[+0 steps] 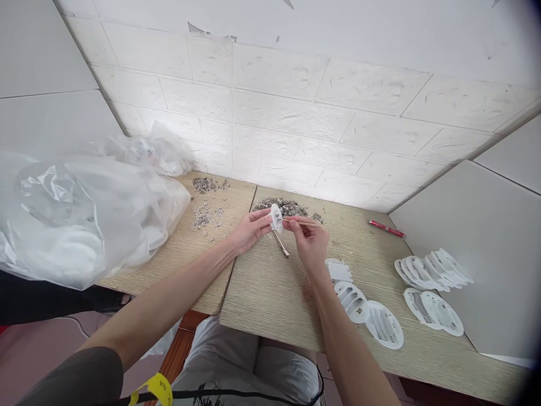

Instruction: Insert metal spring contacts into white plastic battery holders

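My left hand (250, 230) is closed on a small white round plastic part (276, 217), held upright above the wooden table (270, 293). My right hand (310, 241) pinches a thin wooden stick (302, 223) whose tip touches the white part. A second stick with a metal end (280, 244) lies on the table just below the hands. Behind them sits a pile of small metal pieces (287, 207).
A big clear plastic bag of white parts (80, 214) fills the left side. More metal pieces (207, 211) are scattered at the back left. White round parts lie near my right arm (367, 310) and in rows at the right (433, 282). A red pen (386, 228) lies by the wall.
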A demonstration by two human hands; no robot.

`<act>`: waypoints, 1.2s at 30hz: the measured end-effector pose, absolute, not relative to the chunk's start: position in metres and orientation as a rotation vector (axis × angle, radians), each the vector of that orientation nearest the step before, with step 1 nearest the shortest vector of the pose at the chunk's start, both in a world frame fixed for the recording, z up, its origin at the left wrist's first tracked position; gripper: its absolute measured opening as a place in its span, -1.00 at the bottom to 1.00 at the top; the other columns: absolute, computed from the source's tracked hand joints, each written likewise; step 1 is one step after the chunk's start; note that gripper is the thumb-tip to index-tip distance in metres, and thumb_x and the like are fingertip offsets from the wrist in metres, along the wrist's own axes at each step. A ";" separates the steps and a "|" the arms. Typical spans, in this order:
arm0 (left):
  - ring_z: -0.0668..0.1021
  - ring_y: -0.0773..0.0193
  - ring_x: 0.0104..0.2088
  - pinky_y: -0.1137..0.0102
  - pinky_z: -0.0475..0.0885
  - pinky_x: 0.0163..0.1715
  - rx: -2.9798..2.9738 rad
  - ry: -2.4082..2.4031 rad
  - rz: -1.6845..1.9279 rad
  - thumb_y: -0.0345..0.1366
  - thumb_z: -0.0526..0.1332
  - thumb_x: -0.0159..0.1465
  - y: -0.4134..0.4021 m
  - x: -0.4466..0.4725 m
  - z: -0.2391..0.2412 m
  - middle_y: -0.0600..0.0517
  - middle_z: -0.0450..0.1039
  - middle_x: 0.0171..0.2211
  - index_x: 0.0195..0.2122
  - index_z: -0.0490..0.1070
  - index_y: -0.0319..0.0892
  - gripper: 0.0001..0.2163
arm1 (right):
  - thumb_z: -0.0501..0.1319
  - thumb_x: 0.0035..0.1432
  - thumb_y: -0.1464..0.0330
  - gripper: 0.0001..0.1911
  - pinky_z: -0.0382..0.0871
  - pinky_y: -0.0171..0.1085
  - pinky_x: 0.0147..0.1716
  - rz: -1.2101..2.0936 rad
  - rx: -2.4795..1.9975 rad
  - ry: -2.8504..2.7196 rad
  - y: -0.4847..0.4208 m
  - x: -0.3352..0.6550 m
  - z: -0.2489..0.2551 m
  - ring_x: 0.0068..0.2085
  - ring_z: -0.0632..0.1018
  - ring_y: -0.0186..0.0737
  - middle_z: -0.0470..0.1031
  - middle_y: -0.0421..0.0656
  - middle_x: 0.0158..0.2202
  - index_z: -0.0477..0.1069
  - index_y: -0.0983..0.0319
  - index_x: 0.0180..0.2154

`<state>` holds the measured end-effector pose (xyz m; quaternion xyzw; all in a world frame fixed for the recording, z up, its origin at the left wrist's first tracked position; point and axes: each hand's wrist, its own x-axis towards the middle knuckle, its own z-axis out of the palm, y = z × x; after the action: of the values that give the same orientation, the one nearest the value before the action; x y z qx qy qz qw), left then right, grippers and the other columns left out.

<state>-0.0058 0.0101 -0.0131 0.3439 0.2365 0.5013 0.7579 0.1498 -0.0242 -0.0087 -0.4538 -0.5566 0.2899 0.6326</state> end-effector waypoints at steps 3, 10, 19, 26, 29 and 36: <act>0.59 0.22 -0.18 0.29 0.43 0.01 0.758 0.507 1.085 -0.41 0.38 0.07 0.010 -0.007 -0.013 -0.14 0.57 -0.16 -0.18 0.54 -0.30 -0.74 | 0.29 0.09 0.19 -0.75 0.59 -0.10 -0.19 0.663 -1.043 -1.303 -0.025 0.151 -0.007 -0.30 0.64 -0.12 0.60 -0.07 -0.30 0.55 0.26 -0.35; 0.59 0.22 -0.17 0.25 0.41 0.04 0.778 0.533 1.095 -0.42 0.39 0.05 0.010 -0.005 -0.014 -0.13 0.56 -0.14 -0.18 0.54 -0.28 -0.72 | 0.29 0.10 0.23 -0.77 0.59 -0.11 -0.21 0.724 -1.036 -1.263 -0.023 0.151 -0.010 -0.30 0.64 -0.12 0.61 -0.07 -0.31 0.55 0.27 -0.34; 0.58 0.27 -0.21 0.28 0.43 0.00 0.782 0.576 1.141 -0.43 0.40 0.04 0.010 -0.002 -0.017 -0.10 0.57 -0.21 -0.17 0.53 -0.27 -0.70 | 0.15 0.20 0.34 -0.81 0.53 -0.18 -0.24 0.108 -1.086 -1.670 -0.028 0.142 -0.012 -0.26 0.61 -0.17 0.62 -0.11 -0.29 0.55 0.18 -0.31; 0.58 0.26 -0.21 0.32 0.45 -0.03 0.758 0.508 1.093 -0.39 0.33 0.13 0.013 -0.005 -0.012 -0.15 0.56 -0.19 -0.20 0.53 -0.33 -0.79 | 0.21 0.17 0.24 -0.77 0.57 -0.13 -0.22 0.556 -1.073 -1.252 -0.028 0.139 -0.011 -0.28 0.63 -0.14 0.60 -0.06 -0.29 0.54 0.27 -0.30; 0.58 0.22 -0.17 0.27 0.42 0.02 0.758 0.499 1.097 -0.37 0.31 0.14 0.013 -0.005 -0.011 -0.15 0.56 -0.19 -0.21 0.54 -0.32 -0.80 | 0.25 0.14 0.19 -0.73 0.58 -0.09 -0.20 0.678 -1.034 -1.130 -0.027 0.138 -0.009 -0.28 0.62 -0.13 0.59 -0.05 -0.28 0.52 0.29 -0.35; 0.58 0.23 -0.19 0.25 0.40 0.05 0.746 0.510 1.097 -0.41 0.33 0.13 0.010 -0.005 -0.012 -0.16 0.55 -0.17 -0.19 0.53 -0.33 -0.79 | 0.24 0.14 0.18 -0.72 0.56 -0.13 -0.21 0.587 -1.103 -1.235 -0.027 0.139 -0.012 -0.28 0.62 -0.13 0.60 -0.07 -0.31 0.53 0.28 -0.30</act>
<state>-0.0049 0.0098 -0.0116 0.3423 0.2340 0.5033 0.7581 0.1387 -0.0270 -0.0120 -0.4831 -0.5413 0.2573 0.6383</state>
